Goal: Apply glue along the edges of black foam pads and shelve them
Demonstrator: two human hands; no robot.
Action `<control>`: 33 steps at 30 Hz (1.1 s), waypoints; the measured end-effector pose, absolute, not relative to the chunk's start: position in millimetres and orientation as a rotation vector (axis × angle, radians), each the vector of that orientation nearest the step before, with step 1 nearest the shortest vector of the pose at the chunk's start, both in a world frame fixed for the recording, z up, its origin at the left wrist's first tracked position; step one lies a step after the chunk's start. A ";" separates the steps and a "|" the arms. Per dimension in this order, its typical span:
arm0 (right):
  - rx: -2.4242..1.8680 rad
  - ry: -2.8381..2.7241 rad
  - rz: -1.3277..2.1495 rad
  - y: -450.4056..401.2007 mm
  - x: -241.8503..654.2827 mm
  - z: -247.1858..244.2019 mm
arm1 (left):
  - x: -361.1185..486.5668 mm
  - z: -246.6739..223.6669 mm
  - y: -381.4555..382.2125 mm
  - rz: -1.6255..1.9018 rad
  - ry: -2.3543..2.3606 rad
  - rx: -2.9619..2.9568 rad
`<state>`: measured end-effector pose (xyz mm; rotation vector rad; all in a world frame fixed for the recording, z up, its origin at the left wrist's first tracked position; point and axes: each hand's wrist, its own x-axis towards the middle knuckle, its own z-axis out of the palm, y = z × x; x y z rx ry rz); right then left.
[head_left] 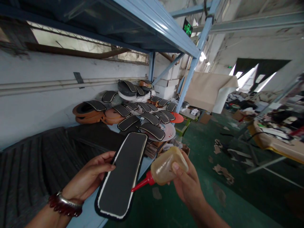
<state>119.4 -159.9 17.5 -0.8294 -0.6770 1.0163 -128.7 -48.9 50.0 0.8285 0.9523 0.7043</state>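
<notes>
My left hand grips the left edge of a long dark pad with rounded corners, its thumb on the top face. A white line of glue runs around the pad just inside its black border. In my right hand is a squeeze glue bottle, yellowish and translucent, tilted so its red nozzle points down and left. The nozzle tip touches or nearly touches the pad's right edge; I cannot tell which. Several similar pads with pale outlines lie spread out beyond.
A blue metal shelf hangs overhead, with an upright post at right. Dark ribbed strips lie at left, and rolled brown bands rest by the wall. A cluttered table stands right; scraps litter the green floor.
</notes>
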 end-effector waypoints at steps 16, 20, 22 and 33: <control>-0.828 -0.622 0.859 -157.4 126.4 5.8 | -126.8 23.6 -39.5 0.994 1.081 0.659; -0.802 -0.548 0.763 -153.9 132.6 5.2 | -120.0 19.5 -45.7 1.017 1.097 0.498; -0.794 -0.537 0.730 -152.8 135.5 7.3 | -115.2 19.6 -49.3 1.061 1.110 0.401; -0.786 -0.492 0.672 -154.0 138.2 1.1 | -94.5 7.6 -54.8 1.141 1.129 0.267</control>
